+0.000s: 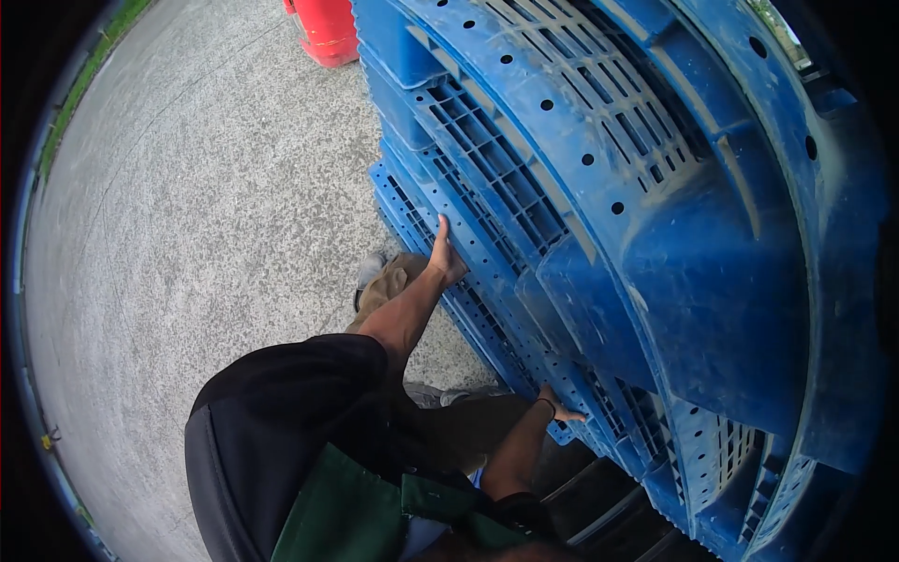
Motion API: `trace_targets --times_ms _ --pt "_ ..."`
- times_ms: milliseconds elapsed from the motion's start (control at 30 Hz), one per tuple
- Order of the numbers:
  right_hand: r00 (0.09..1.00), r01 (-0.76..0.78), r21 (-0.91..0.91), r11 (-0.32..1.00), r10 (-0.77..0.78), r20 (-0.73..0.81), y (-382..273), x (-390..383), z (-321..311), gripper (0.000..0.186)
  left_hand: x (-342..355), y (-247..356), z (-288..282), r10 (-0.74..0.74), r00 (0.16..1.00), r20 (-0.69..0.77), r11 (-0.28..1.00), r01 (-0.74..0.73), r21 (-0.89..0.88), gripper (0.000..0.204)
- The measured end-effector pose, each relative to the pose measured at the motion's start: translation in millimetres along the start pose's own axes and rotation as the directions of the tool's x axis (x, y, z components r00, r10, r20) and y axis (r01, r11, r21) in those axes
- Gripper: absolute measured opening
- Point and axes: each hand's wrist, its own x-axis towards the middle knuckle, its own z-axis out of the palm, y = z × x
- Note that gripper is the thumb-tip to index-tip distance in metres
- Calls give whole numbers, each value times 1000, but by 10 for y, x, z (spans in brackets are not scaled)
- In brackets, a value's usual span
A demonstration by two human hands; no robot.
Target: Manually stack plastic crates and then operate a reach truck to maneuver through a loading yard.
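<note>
A stack of blue plastic pallets [721, 309] with slotted decks and round holes fills the right side. My left hand [448, 259] holds the edge of a lower pallet [496, 290]. Its thumb points up along the pallet's side, while the other fingers go out of sight behind the edge. Nearer to me, my right hand [559, 407], with a dark band at the wrist, is closed on the same stack's lower edge. Part of its fingers is hidden by the plastic. Both arms reach down, and my body leans toward the stack.
Speckled grey concrete ground [234, 187] spreads out to the left. A red plastic object [328, 33] stands at the far end of the stack. My shoe [369, 272] is close to the pallets. Dark slatted shapes [599, 496] lie at the lower right. Grass [84, 80] runs along the far left.
</note>
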Motion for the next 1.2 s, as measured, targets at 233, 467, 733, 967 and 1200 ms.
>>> trace_targets --times_ms 233,467,733,967,1200 --pt "970 -68 -59 996 80 228 64 -206 278 121 537 552 742 22 998 61 993 -15 -118 121" --pt "915 -2 -29 1000 13 402 -20 -299 24 106 36 207 422 125 974 187 992 -125 -12 114" --pt "835 88 -129 988 -2 550 341 -944 311 107 353 720 503 281 878 389 943 -328 60 111" --pt "786 -16 -27 1000 29 618 948 -1182 840 99 424 1429 685 155 832 533 988 -140 -69 110" --pt "924 -103 -105 989 134 358 1088 -1112 1143 99 978 1617 703 78 964 254 996 -87 25 120"
